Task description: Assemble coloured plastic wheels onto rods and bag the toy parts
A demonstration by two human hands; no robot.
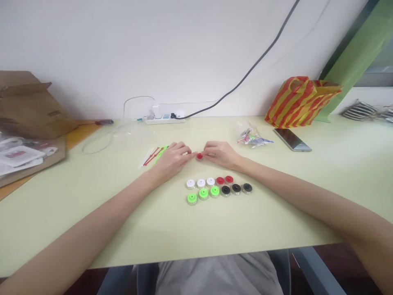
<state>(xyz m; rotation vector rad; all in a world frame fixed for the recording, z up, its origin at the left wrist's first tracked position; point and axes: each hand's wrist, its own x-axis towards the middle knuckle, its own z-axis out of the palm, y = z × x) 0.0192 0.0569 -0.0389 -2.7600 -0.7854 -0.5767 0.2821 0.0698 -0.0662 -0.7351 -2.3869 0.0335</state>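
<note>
Pale green tabletop (147, 237) against white wall (184, 49); two bare hands at one small red-topped disc (199, 156).
Disc sits between the hands, beyond the two rows; resting or lifted, cannot tell. Left hand (176, 155): fingers bent, fingertips at disc's left side. Right hand (221, 155): fingers curled, fingertips at its right side. Whether either one alone pinches it: too small to tell. Far row: three white discs (201, 183), two red discs (220, 180). Near row: three green discs (203, 193), three black discs (236, 189). Colored strips (153, 155) just beside left hand. Clear plastic bag (253, 139), phone (292, 139) beyond right hand.
</note>
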